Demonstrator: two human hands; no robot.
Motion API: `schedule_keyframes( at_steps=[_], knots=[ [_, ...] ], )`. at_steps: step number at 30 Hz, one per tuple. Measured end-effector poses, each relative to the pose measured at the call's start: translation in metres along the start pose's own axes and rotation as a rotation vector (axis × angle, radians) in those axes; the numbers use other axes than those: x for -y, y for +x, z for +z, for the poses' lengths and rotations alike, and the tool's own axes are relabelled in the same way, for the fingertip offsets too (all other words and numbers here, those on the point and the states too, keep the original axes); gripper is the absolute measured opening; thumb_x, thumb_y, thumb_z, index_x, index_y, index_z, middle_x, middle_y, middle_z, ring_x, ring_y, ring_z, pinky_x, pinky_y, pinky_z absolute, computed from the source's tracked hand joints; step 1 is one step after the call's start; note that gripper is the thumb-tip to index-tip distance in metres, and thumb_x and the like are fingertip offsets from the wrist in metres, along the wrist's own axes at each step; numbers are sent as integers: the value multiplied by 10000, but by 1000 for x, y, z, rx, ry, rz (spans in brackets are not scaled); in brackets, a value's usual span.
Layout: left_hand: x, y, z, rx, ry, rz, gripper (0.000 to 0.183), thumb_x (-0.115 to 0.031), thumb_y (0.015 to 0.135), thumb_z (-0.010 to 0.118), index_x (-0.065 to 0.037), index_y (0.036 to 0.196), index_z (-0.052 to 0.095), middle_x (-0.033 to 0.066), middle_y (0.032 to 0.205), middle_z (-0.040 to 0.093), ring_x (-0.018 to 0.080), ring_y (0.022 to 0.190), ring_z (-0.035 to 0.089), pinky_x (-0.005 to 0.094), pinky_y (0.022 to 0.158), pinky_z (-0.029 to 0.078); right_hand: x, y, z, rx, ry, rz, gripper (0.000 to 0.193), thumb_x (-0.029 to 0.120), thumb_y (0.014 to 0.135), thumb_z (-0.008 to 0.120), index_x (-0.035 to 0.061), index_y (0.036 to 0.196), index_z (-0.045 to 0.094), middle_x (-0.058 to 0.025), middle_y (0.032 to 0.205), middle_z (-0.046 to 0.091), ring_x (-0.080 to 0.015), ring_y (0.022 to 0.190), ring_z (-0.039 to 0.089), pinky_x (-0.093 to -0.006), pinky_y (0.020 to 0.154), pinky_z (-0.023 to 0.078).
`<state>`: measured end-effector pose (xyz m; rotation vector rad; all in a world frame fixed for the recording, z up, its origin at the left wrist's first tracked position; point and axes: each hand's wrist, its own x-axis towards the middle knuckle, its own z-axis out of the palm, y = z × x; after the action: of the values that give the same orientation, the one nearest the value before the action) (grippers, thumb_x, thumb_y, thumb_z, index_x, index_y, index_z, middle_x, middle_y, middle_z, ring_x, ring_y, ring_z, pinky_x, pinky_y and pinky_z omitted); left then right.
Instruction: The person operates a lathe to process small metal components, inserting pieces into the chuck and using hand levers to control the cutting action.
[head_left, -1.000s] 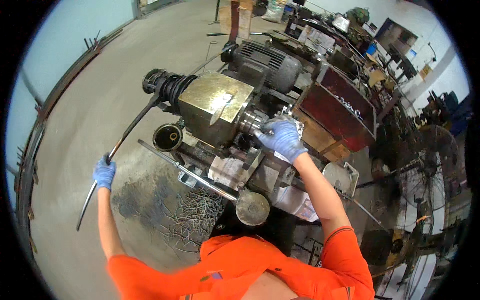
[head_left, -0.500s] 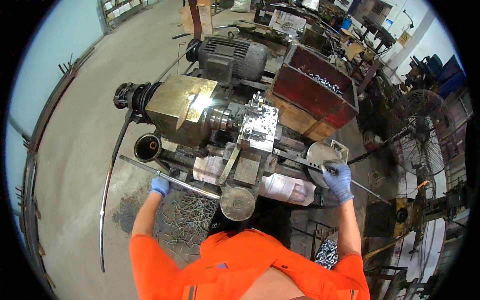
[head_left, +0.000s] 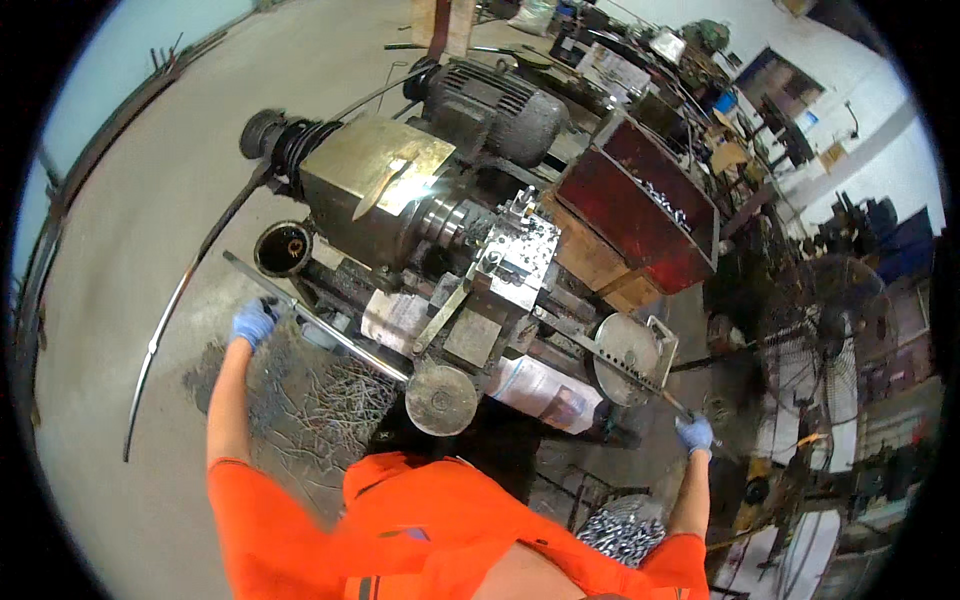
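A small lathe [head_left: 375, 190] with a brass-coloured top plate stands before me, its tool block [head_left: 520, 260] bright with metal chips. My left hand [head_left: 255, 323], in a light blue glove, is beside the upper end of a silver lever rod [head_left: 340, 338]. Its fingers are curled in by a small dark piece; what they hold, if anything, is unclear. Far to the right, my right hand [head_left: 694, 433], gloved alike, closes around the outer end of a long metal bar [head_left: 620, 362] with a row of holes. That bar runs out from the tool block over a round disc [head_left: 628, 345].
A dark red bin [head_left: 640, 205] of small metal parts sits behind the lathe, near an electric motor [head_left: 495, 110]. Curly metal shavings [head_left: 335, 400] lie on the floor. At lower right is a heap of shiny parts [head_left: 620, 535]. A caged fan [head_left: 825, 315] stands right.
My left hand has moved left and up along the rod. My right hand has slid outward and down to the bar's end. The whole view has tilted and shifted.
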<state>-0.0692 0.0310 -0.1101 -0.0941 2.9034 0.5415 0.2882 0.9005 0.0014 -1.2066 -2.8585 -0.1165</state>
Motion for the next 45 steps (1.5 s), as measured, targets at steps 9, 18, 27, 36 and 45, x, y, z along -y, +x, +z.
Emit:
schedule_keyframes(
  at_steps=[9, 18, 27, 36, 45],
  knots=[
    [-24, 0, -38, -445, -1199, -313, 365, -353, 870, 560, 8, 917, 592, 102, 679, 594, 171, 461, 552, 283, 411, 464, -13, -6, 20, -60, -138, 129, 524, 387, 670, 683, 43, 1056, 602, -199, 1046, 607, -342, 998, 564, -403, 858, 447],
    [-69, 32, -5, -697, -1462, -436, 170, -160, 827, 593, 2, 825, 540, 104, 611, 594, 167, 394, 521, 278, 348, 401, -23, -148, 21, 21, 62, 284, 437, 434, 692, 658, 11, 802, 649, -217, 793, 630, -370, 764, 615, -446, 665, 476],
    [-70, 28, -8, -763, -1487, -395, 126, -114, 829, 554, 6, 791, 555, 103, 601, 589, 163, 397, 531, 266, 377, 460, -91, -245, 23, 262, -70, 682, 467, 398, 670, 669, -24, 867, 634, -255, 896, 623, -383, 899, 599, -428, 756, 475],
    [-72, 29, -11, -722, -1493, -395, 126, -105, 834, 557, 9, 875, 520, 110, 611, 594, 164, 408, 545, 275, 358, 437, -99, -260, 36, 185, -61, 645, 449, 340, 618, 707, -38, 845, 622, -242, 847, 633, -378, 859, 607, -420, 756, 478],
    [-71, 26, -13, -731, -1476, -383, 158, -124, 830, 568, 21, 887, 537, 118, 621, 602, 171, 406, 544, 278, 371, 459, -87, -260, 29, 234, -74, 656, 457, 345, 630, 666, -40, 873, 621, -271, 878, 622, -395, 876, 605, -427, 756, 483]
  ],
)
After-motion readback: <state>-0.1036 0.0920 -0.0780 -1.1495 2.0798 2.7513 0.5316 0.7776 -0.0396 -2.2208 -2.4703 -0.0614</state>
